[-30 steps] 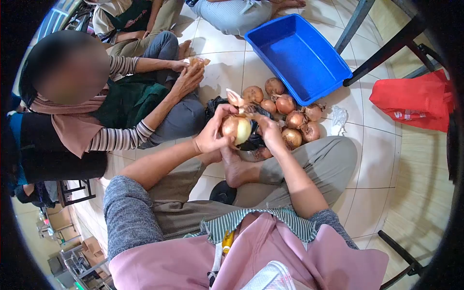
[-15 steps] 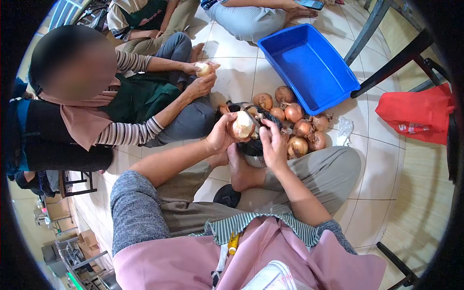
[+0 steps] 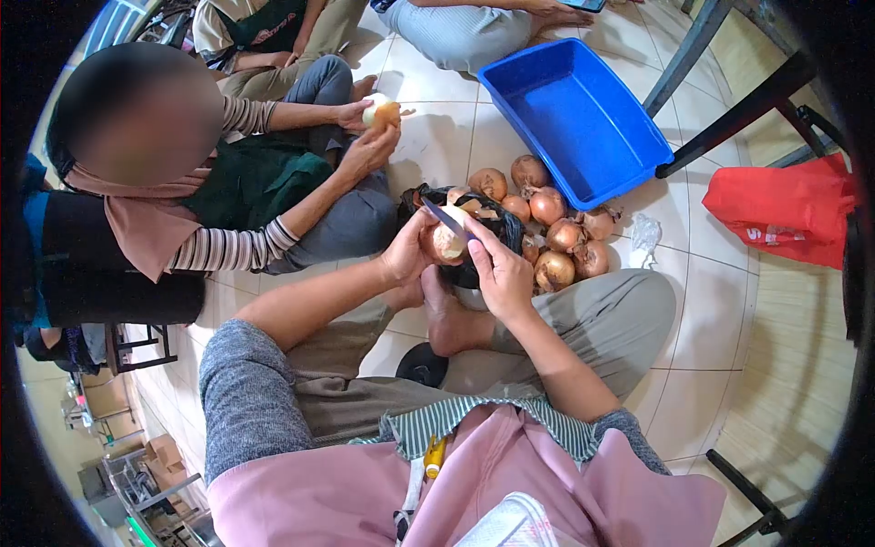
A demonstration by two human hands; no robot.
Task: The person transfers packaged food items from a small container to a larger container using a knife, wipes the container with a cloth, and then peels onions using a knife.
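Observation:
My left hand (image 3: 409, 248) is closed around a partly peeled onion (image 3: 448, 244), pale with some brownish-pink skin showing. In my right hand (image 3: 501, 271) is a knife (image 3: 444, 219) with a dark blade, which lies across the upper side of that onion. Below both hands sits a black plastic bag (image 3: 492, 221), open at the top; its contents are mostly hidden by my hands. Several unpeeled brown onions (image 3: 549, 206) lie on the floor just beyond and to the right of the bag.
A blue plastic basin (image 3: 583, 118) stands on the tiles past the onions. To the left, a seated co-worker (image 3: 264, 182) holds another onion (image 3: 383, 111) in both hands. Red bag (image 3: 779, 210) and dark table legs (image 3: 738, 114) are at the right. Crumpled clear plastic (image 3: 645, 239) lies nearby.
The knife has swung from the onion's right side to lie across its top, and my right hand has moved slightly left and down. The co-worker's onion has turned, showing brown skin.

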